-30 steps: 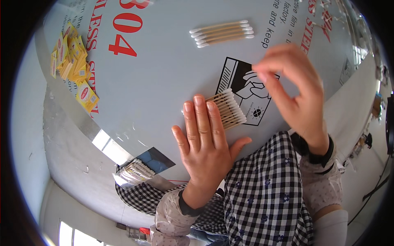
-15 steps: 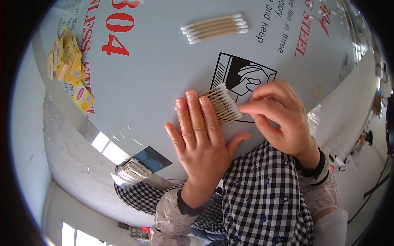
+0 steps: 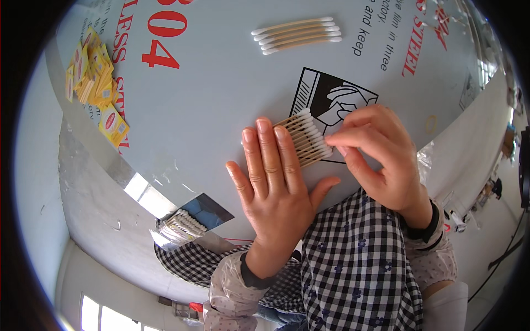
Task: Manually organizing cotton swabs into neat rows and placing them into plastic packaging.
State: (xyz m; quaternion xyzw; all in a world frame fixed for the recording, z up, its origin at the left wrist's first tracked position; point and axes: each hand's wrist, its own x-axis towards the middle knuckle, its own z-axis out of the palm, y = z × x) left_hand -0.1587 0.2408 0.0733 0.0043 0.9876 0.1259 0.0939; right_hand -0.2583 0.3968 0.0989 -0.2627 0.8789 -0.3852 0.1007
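A row of wooden cotton swabs (image 3: 305,138) with white tips lies side by side on the grey sheet-covered table. My left hand (image 3: 276,179) is spread flat over this row, its middle fingers pressing across the sticks and hiding their left ends. Close by on the right, my right hand (image 3: 381,154) is bent in a loose pinch. Its index fingertip touches the white tips at the right end of the row, and the thumb lies just under that finger. No swab shows between them. Farther off, a few more cotton swabs (image 3: 298,36) lie in a small separate group.
Small yellow packets (image 3: 94,71) are heaped at the far left. By the near left table edge rests a clear bag of cotton swabs (image 3: 179,227). A thin yellow rubber band (image 3: 431,124) lies right of my right hand. A checked black-and-white cloth (image 3: 353,259) covers my lap.
The view has shifted slightly, so the table things appear a little to the right. My left hand still lies flat on the swabs; my right fingertips stay at the white tips.
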